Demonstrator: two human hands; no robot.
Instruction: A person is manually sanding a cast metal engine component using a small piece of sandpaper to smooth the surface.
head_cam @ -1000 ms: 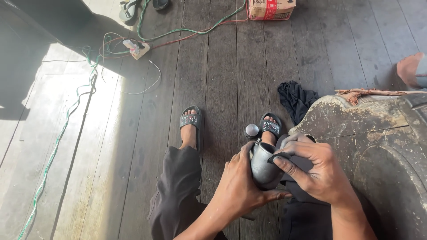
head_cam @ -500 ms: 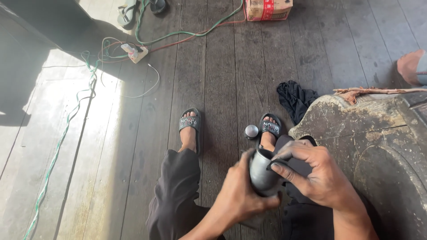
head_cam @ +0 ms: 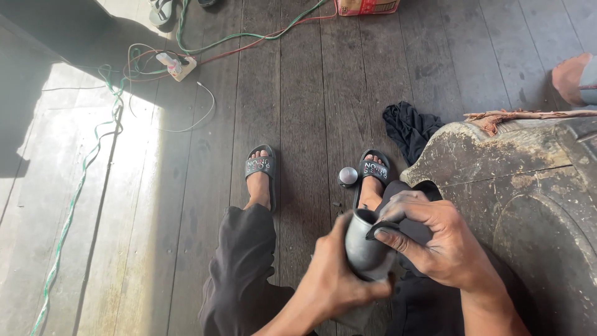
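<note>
My left hand (head_cam: 333, 283) is wrapped around a small grey metal cup (head_cam: 365, 249), held over my lap. Pressed against the cup's side, my right hand (head_cam: 435, 242) pinches a dark piece of abrasive sheet or cloth (head_cam: 380, 230) between thumb and fingers. My two feet in black slide sandals (head_cam: 258, 168) rest on the dark wooden plank floor below. A small round silver metal piece (head_cam: 347, 176) lies on the floor beside my right sandal (head_cam: 373, 169).
A large worn carved wooden block (head_cam: 522, 205) fills the right side. A black cloth (head_cam: 410, 127) lies beside it. Green and red cables (head_cam: 205, 43) and a white power strip (head_cam: 177, 65) run across the floor. Another person's foot (head_cam: 569, 74) shows at far right.
Both hands have shifted lower and left with the cup. My right hand has slid along the cup's side with the dark sheet.
</note>
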